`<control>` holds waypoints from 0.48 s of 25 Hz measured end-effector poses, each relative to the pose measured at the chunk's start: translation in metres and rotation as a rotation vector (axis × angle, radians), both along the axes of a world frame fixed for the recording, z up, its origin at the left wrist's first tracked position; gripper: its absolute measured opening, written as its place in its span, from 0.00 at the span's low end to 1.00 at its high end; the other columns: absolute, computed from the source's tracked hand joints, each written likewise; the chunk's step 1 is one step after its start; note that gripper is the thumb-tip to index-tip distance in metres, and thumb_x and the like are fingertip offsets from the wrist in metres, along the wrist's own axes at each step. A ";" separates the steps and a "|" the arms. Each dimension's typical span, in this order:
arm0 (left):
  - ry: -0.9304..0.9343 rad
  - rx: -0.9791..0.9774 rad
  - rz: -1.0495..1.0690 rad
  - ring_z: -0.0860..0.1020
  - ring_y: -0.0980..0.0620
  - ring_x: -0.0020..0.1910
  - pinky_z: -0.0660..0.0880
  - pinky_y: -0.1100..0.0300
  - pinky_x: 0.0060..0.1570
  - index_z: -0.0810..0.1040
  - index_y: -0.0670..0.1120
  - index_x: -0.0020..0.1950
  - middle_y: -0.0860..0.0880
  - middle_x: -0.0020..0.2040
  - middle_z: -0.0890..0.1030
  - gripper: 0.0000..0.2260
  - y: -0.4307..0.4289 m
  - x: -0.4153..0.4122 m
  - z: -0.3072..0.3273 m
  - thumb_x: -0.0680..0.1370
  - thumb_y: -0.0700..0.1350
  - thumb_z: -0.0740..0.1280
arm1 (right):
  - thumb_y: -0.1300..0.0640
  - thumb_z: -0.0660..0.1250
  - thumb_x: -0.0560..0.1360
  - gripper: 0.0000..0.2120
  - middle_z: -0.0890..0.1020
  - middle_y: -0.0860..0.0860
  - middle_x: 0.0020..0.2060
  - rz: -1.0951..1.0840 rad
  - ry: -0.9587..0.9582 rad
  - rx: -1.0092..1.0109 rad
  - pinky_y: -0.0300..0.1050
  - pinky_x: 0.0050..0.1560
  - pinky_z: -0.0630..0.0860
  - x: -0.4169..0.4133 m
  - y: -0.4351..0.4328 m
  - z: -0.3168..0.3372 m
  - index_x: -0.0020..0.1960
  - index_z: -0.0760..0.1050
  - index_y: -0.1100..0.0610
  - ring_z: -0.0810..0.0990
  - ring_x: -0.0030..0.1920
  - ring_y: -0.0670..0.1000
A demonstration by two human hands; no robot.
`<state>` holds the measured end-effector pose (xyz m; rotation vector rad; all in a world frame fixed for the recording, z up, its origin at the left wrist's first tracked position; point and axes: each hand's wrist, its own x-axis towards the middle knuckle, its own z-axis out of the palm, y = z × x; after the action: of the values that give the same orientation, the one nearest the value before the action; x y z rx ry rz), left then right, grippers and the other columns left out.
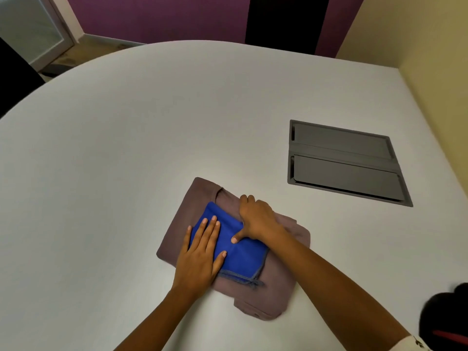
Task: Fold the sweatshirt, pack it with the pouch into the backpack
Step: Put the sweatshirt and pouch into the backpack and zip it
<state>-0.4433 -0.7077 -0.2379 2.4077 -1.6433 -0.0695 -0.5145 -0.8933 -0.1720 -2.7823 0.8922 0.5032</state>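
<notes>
Sweatshirt (268, 292) – mauve, folded into a flat block – lies in the lower middle of the frame on the white worktop (126, 148). The blue pouch (243, 257) rests on top of it, its grey cord (244, 279) trailing over the near edge of the pouch onto the mauve cloth. The left hand (200, 254) lies flat on the left part of the pouch, its grip slack with fingers straight and spread. The right hand (258, 219) sits at the pouch's far right edge – thumb (236, 239) pressed on the blue cloth, fingers bent down towards the sweatshirt; whether its grip has closed on anything I cannot tell. A grey hatch (344, 163) is set into the worktop at centre right. A black shape (445, 315) with a red streak is cut off at the lower right corner.
</notes>
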 end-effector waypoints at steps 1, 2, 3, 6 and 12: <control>-0.002 0.004 -0.001 0.56 0.49 0.76 0.51 0.46 0.73 0.60 0.44 0.76 0.47 0.76 0.60 0.29 0.001 -0.001 0.000 0.81 0.60 0.47 | 0.37 0.77 0.60 0.44 0.74 0.56 0.57 -0.024 -0.034 -0.011 0.47 0.52 0.70 -0.001 0.007 0.001 0.65 0.63 0.60 0.76 0.53 0.56; -0.004 0.003 -0.001 0.56 0.49 0.76 0.51 0.46 0.73 0.60 0.43 0.76 0.47 0.76 0.61 0.29 0.002 -0.002 0.000 0.81 0.60 0.47 | 0.40 0.78 0.60 0.42 0.74 0.55 0.55 -0.042 -0.077 -0.055 0.47 0.49 0.70 -0.003 0.016 0.001 0.64 0.64 0.59 0.77 0.51 0.56; -0.003 -0.001 0.000 0.56 0.48 0.76 0.51 0.45 0.73 0.61 0.43 0.75 0.46 0.76 0.62 0.29 0.004 -0.003 -0.001 0.81 0.60 0.47 | 0.42 0.79 0.59 0.39 0.75 0.54 0.53 -0.063 -0.119 -0.140 0.46 0.46 0.71 -0.006 0.025 0.000 0.62 0.67 0.58 0.78 0.48 0.55; 0.016 -0.019 -0.005 0.56 0.48 0.76 0.49 0.46 0.74 0.63 0.42 0.75 0.46 0.75 0.62 0.28 0.012 -0.007 0.000 0.81 0.59 0.48 | 0.53 0.83 0.50 0.32 0.78 0.52 0.39 -0.090 -0.202 -0.328 0.42 0.29 0.69 -0.018 0.053 0.002 0.51 0.77 0.54 0.77 0.29 0.52; 0.052 -0.052 -0.058 0.54 0.47 0.76 0.49 0.45 0.73 0.59 0.42 0.76 0.45 0.76 0.60 0.28 0.029 -0.019 0.013 0.82 0.58 0.45 | 0.60 0.80 0.55 0.25 0.77 0.52 0.38 -0.067 -0.323 -0.493 0.42 0.22 0.66 -0.050 0.083 0.030 0.51 0.78 0.53 0.72 0.24 0.51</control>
<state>-0.4626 -0.6791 -0.2249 2.3009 -1.6711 -0.0969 -0.5649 -0.8107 -0.1418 -3.1080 1.1492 -0.2090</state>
